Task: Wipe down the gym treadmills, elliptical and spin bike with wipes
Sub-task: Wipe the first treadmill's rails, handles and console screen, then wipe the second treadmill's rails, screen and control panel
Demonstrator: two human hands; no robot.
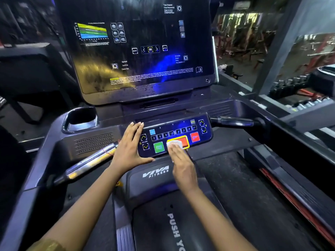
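Note:
I stand on a treadmill, facing its control panel point(181, 131) with numbered keys, a green button and a red stop button. My right hand point(183, 165) presses a white wipe point(175, 144) flat against the yellow-framed orange button with straight fingers. At the panel's left edge my left hand point(129, 147) rests flat, fingers straight, thumb along the lower rim. Above stands the large dark console screen point(145, 44), streaked with smears.
A cup holder point(81, 116) sits left of the panel. Chrome handlebar point(87, 163) runs out at the left, a black grip point(233, 122) at the right. The belt cover point(163, 214) lies below. Another machine stands at the left, a mirror and weight racks at the right.

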